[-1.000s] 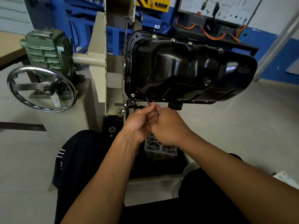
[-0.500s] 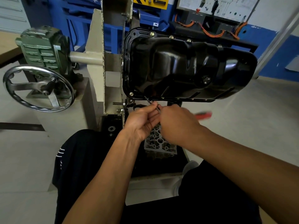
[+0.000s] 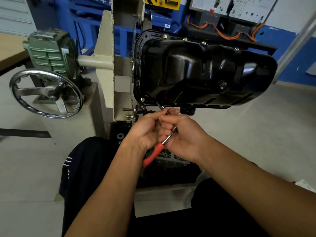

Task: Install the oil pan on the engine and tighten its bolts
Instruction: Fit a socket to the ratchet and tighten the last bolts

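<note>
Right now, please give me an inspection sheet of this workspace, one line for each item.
surface: pale floor under the beige stand.
job's things: black oil pan mounted, bolts in its flange; red-handled wrench, tip at the lower flange.
clutter: white sheet on the floor, right edge.
grippers: left hand and right hand both grip the wrench.
cables: orange cables on the panel behind.
surroundings: handwheel, green gearbox, blue frame.

Left hand (image 3: 145,132) and right hand (image 3: 184,139) bare; forearms bare to the frame edge. Left leg garment (image 3: 89,177) is dark navy, loose cloth. White stripes (image 3: 68,161) on its outer side are short stacked bars. Smaller white marks sit below, too small to read. Right leg garment (image 3: 222,211) is black, plain.
</note>
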A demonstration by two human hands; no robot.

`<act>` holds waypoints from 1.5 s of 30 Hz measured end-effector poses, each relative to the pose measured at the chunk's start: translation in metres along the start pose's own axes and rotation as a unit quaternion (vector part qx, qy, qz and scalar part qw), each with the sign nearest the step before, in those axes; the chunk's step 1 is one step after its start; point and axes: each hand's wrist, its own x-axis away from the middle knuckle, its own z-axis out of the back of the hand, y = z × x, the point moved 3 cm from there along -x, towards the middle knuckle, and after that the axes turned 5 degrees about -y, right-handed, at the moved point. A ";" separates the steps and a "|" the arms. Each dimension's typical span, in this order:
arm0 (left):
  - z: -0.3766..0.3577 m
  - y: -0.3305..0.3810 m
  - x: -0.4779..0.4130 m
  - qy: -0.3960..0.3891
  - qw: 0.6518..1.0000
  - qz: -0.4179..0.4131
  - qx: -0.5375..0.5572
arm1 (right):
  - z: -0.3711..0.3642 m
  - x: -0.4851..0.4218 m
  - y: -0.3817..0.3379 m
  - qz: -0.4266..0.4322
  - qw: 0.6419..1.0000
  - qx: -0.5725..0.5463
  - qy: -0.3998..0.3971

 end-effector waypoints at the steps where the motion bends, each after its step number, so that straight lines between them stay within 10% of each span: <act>1: 0.001 -0.001 0.000 0.004 1.000 0.001 -0.004 | 0.001 -0.001 0.001 0.005 1.000 0.011 0.005; 5: 0.001 -0.002 -0.005 0.035 0.999 -0.017 0.013 | 0.009 0.000 -0.006 0.075 0.929 0.345 0.109; 11: 0.002 -0.004 -0.010 0.073 0.997 -0.017 0.008 | 0.000 0.014 -0.024 0.157 0.445 0.872 0.132; 18: 0.004 -0.003 -0.007 0.079 0.996 -0.035 0.011 | -0.022 0.016 -0.023 0.199 0.308 0.925 0.101; 21: 0.006 -0.002 -0.005 0.066 0.997 -0.037 0.019 | -0.029 0.012 -0.024 0.193 0.336 0.917 0.093; 26: 0.011 0.002 -0.005 0.062 0.996 -0.045 0.041 | -0.024 0.006 -0.030 0.176 0.560 0.801 0.116; 34: 0.012 0.005 -0.004 0.064 0.996 -0.045 0.035 | -0.006 0.000 -0.017 0.168 0.808 0.541 0.159; 45: 0.012 0.008 -0.006 0.059 0.997 -0.058 0.008 | -0.001 -0.008 -0.005 0.156 0.899 0.366 0.182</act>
